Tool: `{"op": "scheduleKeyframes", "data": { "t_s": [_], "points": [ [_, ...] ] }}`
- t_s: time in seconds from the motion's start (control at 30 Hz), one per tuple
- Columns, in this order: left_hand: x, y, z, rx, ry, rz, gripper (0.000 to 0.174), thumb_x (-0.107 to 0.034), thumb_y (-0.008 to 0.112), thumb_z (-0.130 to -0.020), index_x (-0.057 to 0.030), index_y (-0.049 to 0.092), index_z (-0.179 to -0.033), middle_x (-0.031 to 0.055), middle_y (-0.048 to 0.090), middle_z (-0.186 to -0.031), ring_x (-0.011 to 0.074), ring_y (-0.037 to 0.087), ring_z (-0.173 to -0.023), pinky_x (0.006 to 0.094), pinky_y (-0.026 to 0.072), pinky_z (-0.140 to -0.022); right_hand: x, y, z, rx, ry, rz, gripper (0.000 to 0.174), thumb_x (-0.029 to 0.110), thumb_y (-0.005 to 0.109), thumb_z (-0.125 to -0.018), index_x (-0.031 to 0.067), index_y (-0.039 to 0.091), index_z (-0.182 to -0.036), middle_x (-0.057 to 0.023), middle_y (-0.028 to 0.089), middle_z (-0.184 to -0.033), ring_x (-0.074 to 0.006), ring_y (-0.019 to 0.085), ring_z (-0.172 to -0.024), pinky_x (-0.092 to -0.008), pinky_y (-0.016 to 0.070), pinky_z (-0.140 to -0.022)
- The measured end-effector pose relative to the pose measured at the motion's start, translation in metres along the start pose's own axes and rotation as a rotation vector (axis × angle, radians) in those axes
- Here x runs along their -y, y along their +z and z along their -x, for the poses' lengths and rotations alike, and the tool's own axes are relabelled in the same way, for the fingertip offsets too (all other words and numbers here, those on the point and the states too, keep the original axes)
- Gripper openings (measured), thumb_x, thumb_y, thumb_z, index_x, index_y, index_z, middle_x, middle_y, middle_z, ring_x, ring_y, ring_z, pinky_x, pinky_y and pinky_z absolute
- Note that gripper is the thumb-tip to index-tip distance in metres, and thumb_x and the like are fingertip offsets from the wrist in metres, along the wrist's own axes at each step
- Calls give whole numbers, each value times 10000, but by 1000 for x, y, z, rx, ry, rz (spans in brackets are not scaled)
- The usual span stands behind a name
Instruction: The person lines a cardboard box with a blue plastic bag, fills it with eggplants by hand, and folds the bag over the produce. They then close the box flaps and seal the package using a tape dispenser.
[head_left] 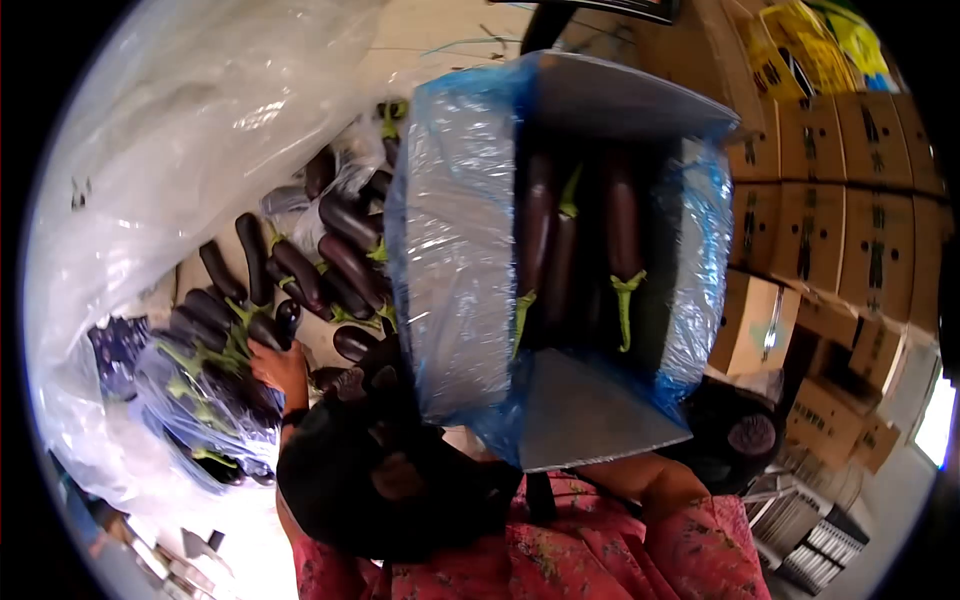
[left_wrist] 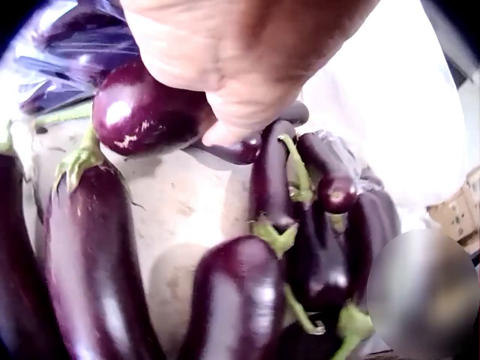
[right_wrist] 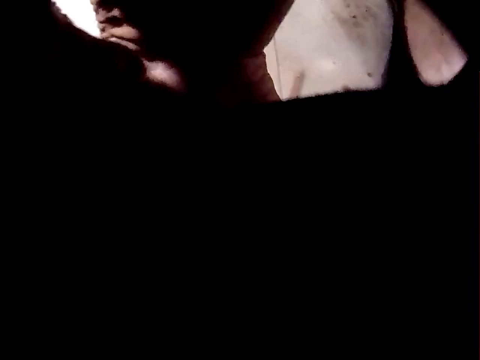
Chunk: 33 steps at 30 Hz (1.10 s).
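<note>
In the left wrist view, my left hand [left_wrist: 240, 52] grips a glossy purple eggplant [left_wrist: 150, 109], its thumb tip against the eggplant's side. The head view has the left hand [head_left: 280, 370] at the floor pile, beside a clear bag of eggplants [head_left: 205, 385]. More eggplants [head_left: 350, 270] lie loose around it. An open box [head_left: 455, 250] lined with blue-tinted plastic is in front of my body, with several eggplants [head_left: 620, 220] inside, green stems toward me. My right forearm [head_left: 650, 485] runs behind the box's near flap [head_left: 590, 415], which hides the hand. The right wrist view is mostly black.
A large sheet of clear plastic [head_left: 200, 130] spreads along the left. Stacked cardboard boxes [head_left: 810, 230] stand on the right, with yellow bags [head_left: 800, 45] on top. A grey slatted crate [head_left: 815, 535] sits at the lower right.
</note>
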<state>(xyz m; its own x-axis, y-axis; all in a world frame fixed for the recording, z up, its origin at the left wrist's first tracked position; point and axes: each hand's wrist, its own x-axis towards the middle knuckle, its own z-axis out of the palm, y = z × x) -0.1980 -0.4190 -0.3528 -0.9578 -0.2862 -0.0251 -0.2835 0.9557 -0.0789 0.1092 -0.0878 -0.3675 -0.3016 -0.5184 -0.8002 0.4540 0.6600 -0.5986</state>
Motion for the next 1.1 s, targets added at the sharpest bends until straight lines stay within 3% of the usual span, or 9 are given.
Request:
{"op": "scheduleKeyframes", "data": {
  "t_s": [0.1, 0.2, 0.3, 0.4, 0.53, 0.73, 0.87, 0.93, 1.1],
  "points": [
    [58, 63, -18, 70, 52, 446, 946, -270, 786, -721, -18, 286, -1484, 246, 554, -1267, 372, 575, -1132, 514, 469, -934, 3, 4, 3, -26, -20, 30, 320, 214, 551, -938, 32, 619, -1192, -222, 682, -1054, -357, 657, -1001, -437, 506, -863],
    [38, -11, -2, 580, -88, 1375, 815, -223, 715, -797, -7, 313, -1472, 200, 571, -1267, 340, 593, -1127, 470, 486, -954, 1, 14, -3, -78, -56, 83, 308, 215, 547, -931, 34, 630, -1166, -225, 683, -1038, -368, 657, -987, -449, 508, -854],
    [18, -92, 7, 860, 0, 1803, 686, -176, 645, -873, 3, 340, -1460, 155, 588, -1268, 307, 611, -1123, 425, 504, -974, -14, 39, -28, -112, -127, 165, 297, 215, 543, -924, 36, 641, -1140, -228, 684, -1021, -379, 658, -973, -461, 509, -845],
    [13, -153, 5, 793, 74, 1915, 628, -203, 610, -922, 23, 355, -1450, 169, 553, -1343, 320, 571, -1200, 445, 436, -1075, -36, 61, -58, -159, -254, 284, 288, 215, 540, -917, 37, 652, -1114, -231, 685, -1004, -390, 658, -958, -473, 511, -836],
    [-32, -250, 9, 843, 183, 2329, 503, -281, 475, -1021, 17, 420, -1422, 215, 471, -1444, 315, 485, -1318, 464, 385, -1122, 76, -13, 69, -236, -180, 376, 291, 182, 584, -827, 77, 682, -1080, -215, 695, -961, -396, 669, -917, -499, 513, -776],
    [-52, -316, -4, 864, 334, 2338, 534, -303, 445, -1032, 26, 375, -1446, 242, 471, -1430, 351, 481, -1313, 474, 370, -1134, 177, -42, 207, -374, -19, 311, 357, 276, 607, -912, 84, 599, -1213, -226, 689, -925, -441, 653, -896, -517, 516, -766],
    [-85, -344, 10, 876, 336, 2247, 564, -345, 528, -980, 51, 459, -1375, 242, 557, -1337, 357, 577, -1207, 485, 450, -1073, 194, -41, 278, -434, -287, 252, 330, 317, 567, -960, 62, 589, -1167, -235, 677, -914, -443, 643, -870, -516, 516, -750],
    [-106, -359, 29, 1101, 411, 2170, 573, -329, 609, -926, 51, 496, -1340, 239, 612, -1257, 340, 629, -1132, 476, 505, -1014, 196, -52, 315, -414, -418, 222, 307, 308, 553, -976, 74, 595, -1169, -222, 675, -928, -413, 651, -866, -482, 530, -724],
    [-190, -384, 99, 1289, 647, 1576, 709, -232, 701, -843, -19, 382, -1440, 107, 590, -1252, 203, 630, -1083, 351, 516, -963, 171, -108, 372, -861, -284, 350, 268, 217, 618, -925, 28, 618, -1115, -186, 657, -975, -404, 638, -899, -467, 521, -777]
  ]
}}
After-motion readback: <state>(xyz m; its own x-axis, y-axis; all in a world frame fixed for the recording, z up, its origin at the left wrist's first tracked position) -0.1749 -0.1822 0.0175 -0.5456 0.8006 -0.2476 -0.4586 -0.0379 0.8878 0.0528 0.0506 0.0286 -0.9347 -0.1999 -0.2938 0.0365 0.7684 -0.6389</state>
